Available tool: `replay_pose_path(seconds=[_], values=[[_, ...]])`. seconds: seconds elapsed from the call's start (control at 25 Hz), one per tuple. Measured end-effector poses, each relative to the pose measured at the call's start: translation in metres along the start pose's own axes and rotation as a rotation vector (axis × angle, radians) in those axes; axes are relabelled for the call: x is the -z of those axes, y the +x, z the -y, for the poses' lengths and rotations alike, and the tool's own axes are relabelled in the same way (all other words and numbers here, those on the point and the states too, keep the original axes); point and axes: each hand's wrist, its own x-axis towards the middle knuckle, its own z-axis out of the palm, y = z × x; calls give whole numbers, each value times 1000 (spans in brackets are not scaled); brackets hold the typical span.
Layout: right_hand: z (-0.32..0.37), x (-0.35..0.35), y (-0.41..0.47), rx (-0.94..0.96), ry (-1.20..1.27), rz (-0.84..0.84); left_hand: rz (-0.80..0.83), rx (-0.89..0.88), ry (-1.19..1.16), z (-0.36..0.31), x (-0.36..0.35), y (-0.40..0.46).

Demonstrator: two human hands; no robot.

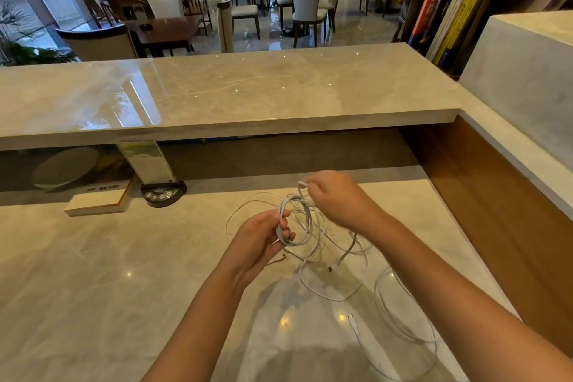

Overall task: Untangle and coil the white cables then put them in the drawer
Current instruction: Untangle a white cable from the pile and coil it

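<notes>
Nearest the camera, the marble desk point(93, 273) carries everything else. On it, right of the hands, loose white cables point(350, 285) sprawl in tangled loops. Above the desk, the left hand point(257, 242) grips a small coil point(297, 220) of cable. The right hand point(335, 198) pinches a strand at the coil's top. A book point(96, 201) lies at the desk's far left.
</notes>
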Motion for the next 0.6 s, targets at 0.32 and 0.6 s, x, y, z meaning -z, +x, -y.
replay_pose_path(seconds=[0.32, 0.6], values=[[0, -64, -46, 285, -418, -330, 44, -24, -93, 7, -10, 3], [2, -61, -51, 172, -318, -290, 13, -15, -193, 10, -11, 3]])
